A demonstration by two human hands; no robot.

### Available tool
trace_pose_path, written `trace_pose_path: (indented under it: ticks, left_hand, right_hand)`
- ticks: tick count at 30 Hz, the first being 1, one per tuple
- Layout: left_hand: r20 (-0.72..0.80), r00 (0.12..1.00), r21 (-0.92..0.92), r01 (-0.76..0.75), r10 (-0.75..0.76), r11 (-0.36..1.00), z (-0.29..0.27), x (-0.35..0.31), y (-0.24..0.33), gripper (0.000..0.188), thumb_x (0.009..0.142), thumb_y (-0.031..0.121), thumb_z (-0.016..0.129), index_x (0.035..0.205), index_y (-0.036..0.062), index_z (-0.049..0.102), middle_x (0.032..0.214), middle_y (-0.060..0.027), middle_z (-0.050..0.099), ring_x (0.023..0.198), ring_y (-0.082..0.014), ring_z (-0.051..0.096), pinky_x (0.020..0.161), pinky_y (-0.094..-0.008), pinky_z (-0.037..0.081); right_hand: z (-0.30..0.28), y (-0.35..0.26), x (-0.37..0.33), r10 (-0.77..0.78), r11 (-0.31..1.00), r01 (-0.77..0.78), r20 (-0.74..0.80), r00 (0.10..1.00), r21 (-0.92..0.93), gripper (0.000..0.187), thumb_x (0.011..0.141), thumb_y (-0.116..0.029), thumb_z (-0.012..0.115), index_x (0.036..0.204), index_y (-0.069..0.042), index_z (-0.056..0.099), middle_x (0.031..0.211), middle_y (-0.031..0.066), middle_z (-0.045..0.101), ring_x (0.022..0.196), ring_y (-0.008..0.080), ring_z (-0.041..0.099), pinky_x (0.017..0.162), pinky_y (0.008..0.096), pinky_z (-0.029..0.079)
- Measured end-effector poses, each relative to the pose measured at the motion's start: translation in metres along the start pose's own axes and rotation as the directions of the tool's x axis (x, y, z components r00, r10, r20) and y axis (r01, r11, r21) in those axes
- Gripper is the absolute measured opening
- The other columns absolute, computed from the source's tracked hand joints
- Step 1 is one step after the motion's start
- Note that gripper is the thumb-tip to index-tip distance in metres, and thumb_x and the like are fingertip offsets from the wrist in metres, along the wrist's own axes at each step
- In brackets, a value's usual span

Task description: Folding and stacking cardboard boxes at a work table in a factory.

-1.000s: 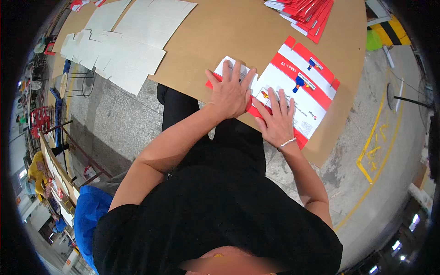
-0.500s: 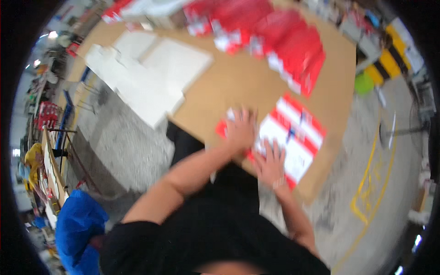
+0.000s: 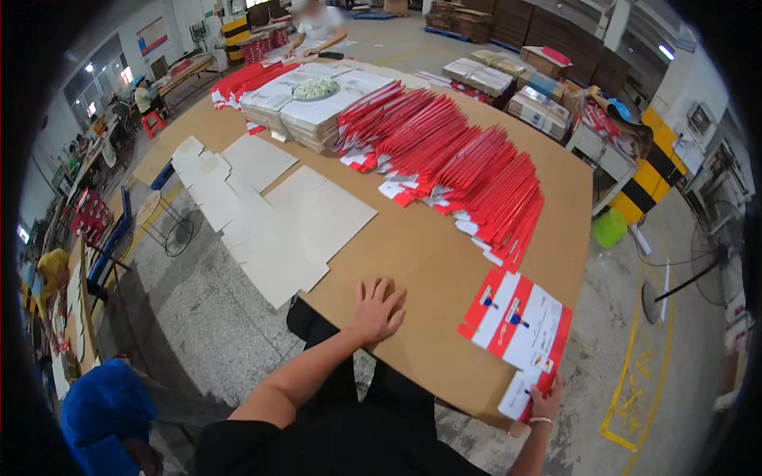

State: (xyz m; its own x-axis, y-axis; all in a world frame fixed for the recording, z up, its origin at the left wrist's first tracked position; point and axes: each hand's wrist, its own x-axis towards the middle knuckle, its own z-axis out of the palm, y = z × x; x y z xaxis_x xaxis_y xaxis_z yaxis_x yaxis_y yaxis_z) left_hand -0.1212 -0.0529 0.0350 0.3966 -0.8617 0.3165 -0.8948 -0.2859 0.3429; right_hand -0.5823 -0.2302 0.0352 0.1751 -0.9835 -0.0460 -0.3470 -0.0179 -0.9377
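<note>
A flat, unfolded red-and-white printed carton (image 3: pixel 520 325) lies at the right front of the brown tabletop (image 3: pixel 413 262). My right hand (image 3: pixel 548 399) grips its near end, the fingers partly hidden by the card. To the left, my left hand (image 3: pixel 375 312) rests palm down on the bare brown surface with its fingers spread, apart from the carton. Beyond the carton, a long row of red cartons (image 3: pixel 460 151) leans in overlapping order across the table.
Plain white card sheets (image 3: pixel 274 218) overlap the table's left edge. A pale stack (image 3: pixel 298 111) with a round dish (image 3: pixel 315 88) on it stands farther back. Someone in a blue cap (image 3: pixel 107 404) is at lower left; another person (image 3: pixel 317 32) works at the far end.
My left hand has come off the carton onto the tabletop. The carton has shifted right and turned, with my right hand now at its near end. The view has tilted up.
</note>
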Motion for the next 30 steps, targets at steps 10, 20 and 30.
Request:
trace_pose_path:
  ticks: [10,20,30]
  left_hand:
    - [0.024,1.0,0.01,-0.006,0.005,1.0,-0.005,0.002,-0.002,0.05,0.086,0.029,0.063,0.134,0.0167,0.059,0.141,-0.0192,0.046,0.135,-0.0425,0.038,0.111,-0.0689,0.021]
    - [0.044,0.998,-0.055,0.049,-0.047,0.997,0.003,-0.001,-0.017,0.05,0.083,0.031,0.063,0.132,0.0191,0.059,0.14,-0.0187,0.047,0.134,-0.0407,0.038,0.111,-0.0672,0.022]
    - [-0.059,0.998,-0.049,-0.02,0.017,0.999,0.004,0.005,-0.002,0.047,0.086,0.029,0.059,0.131,0.0166,0.057,0.131,-0.0173,0.05,0.128,-0.0353,0.042,0.108,-0.0634,0.024]
  right_hand:
    - [-0.059,-0.006,0.107,0.021,0.993,-0.061,0.341,0.94,0.106,0.084,0.076,-0.006,0.079,0.151,-0.01,0.041,0.118,0.0123,0.068,0.099,0.0213,0.068,0.083,0.0354,0.059]
    - [0.194,-0.057,0.338,-0.154,0.876,0.183,0.1,0.983,-0.446,0.07,0.08,-0.028,0.08,0.138,0.001,0.053,0.127,0.0227,0.065,0.115,0.0336,0.064,0.098,0.0437,0.05]
    - [0.209,-0.063,0.363,-0.277,0.716,0.267,0.089,0.957,-0.645,0.056,0.103,-0.05,0.041,0.117,-0.003,0.068,0.103,0.0249,0.071,0.097,0.0444,0.067,0.085,0.0489,0.052]
